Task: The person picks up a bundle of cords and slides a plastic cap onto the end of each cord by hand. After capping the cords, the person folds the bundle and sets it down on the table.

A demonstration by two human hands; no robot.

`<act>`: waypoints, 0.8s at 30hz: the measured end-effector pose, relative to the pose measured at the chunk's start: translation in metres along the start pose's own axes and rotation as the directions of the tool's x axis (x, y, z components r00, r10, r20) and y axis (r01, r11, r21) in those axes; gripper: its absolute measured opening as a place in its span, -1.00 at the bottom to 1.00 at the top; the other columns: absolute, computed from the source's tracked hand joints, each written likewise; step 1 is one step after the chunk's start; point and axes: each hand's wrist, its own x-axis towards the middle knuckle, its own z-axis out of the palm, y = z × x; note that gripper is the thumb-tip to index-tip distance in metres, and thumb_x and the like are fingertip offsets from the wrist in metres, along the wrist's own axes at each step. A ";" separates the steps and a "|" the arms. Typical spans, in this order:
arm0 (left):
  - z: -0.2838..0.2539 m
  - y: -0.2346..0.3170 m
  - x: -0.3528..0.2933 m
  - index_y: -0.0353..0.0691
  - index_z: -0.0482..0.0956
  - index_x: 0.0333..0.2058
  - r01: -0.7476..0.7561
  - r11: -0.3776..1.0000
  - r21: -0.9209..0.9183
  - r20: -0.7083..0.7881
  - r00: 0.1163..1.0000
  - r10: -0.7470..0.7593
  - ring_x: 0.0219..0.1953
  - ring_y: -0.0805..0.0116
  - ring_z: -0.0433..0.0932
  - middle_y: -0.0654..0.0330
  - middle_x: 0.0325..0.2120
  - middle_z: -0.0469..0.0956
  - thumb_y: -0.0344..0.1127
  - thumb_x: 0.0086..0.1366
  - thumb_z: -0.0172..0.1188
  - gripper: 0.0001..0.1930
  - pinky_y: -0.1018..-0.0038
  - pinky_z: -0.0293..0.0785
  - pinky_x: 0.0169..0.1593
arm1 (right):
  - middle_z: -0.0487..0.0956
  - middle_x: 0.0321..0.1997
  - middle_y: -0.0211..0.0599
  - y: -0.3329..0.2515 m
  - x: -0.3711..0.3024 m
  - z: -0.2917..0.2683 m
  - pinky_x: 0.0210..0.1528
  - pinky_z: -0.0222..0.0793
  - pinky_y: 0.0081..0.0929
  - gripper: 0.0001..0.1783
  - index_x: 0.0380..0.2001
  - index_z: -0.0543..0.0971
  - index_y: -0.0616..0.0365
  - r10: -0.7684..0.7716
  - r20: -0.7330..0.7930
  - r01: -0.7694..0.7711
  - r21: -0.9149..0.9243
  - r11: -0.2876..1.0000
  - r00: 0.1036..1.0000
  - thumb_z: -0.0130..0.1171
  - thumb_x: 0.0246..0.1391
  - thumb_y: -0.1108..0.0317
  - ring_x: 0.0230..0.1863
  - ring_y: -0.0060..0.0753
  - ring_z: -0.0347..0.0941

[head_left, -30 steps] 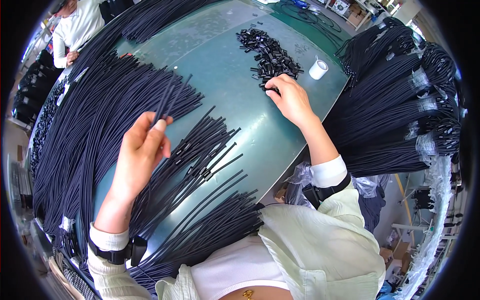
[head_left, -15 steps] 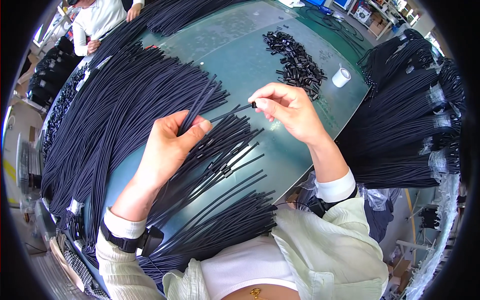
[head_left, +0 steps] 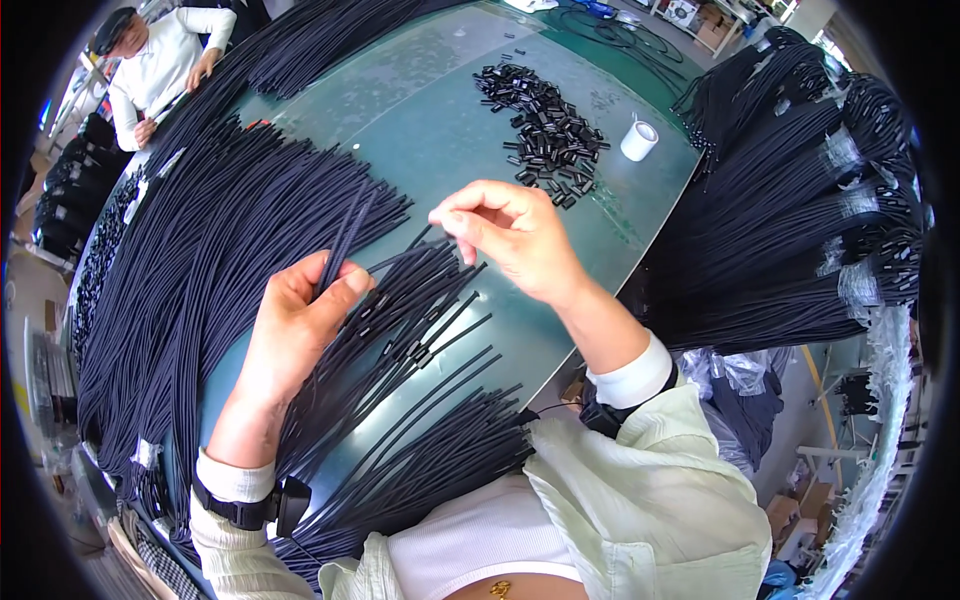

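My left hand (head_left: 305,315) is closed round a few thin black cords (head_left: 347,232), whose ends stick up past the thumb. To its right, my right hand (head_left: 505,235) is raised over the table with thumb and forefinger pinched. A dark cord runs up close to those fingertips; whatever they hold is hidden. Below both hands lie loose black cords (head_left: 450,262), some carrying short black tubes (head_left: 418,353). Beyond my right hand is a heap of small black tubes (head_left: 550,130) on the green tabletop (head_left: 420,120).
A thick spread of black cords (head_left: 230,230) covers the table's left side. A white tape roll (head_left: 639,141) stands by the tube heap. Bundled cords (head_left: 780,200) hang beyond the right edge. A person in a white top (head_left: 165,65) is at the far left.
The whole view has shifted, so the table lies further left. My right hand has come nearer the left one. The black piece seen at its fingertips before no longer shows.
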 end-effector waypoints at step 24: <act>0.006 0.002 0.012 -0.24 0.51 -0.40 0.079 0.995 0.066 0.130 0.988 -0.087 -0.75 0.70 0.17 0.47 -0.75 0.29 -0.15 0.29 0.14 -0.75 0.72 0.07 -0.66 | 0.49 -0.62 -0.44 0.008 -0.021 0.039 -0.57 0.27 -0.71 -0.67 -0.23 0.58 0.22 -0.135 -0.017 0.129 -0.204 0.971 0.991 -0.07 0.27 0.21 -0.64 -0.72 0.30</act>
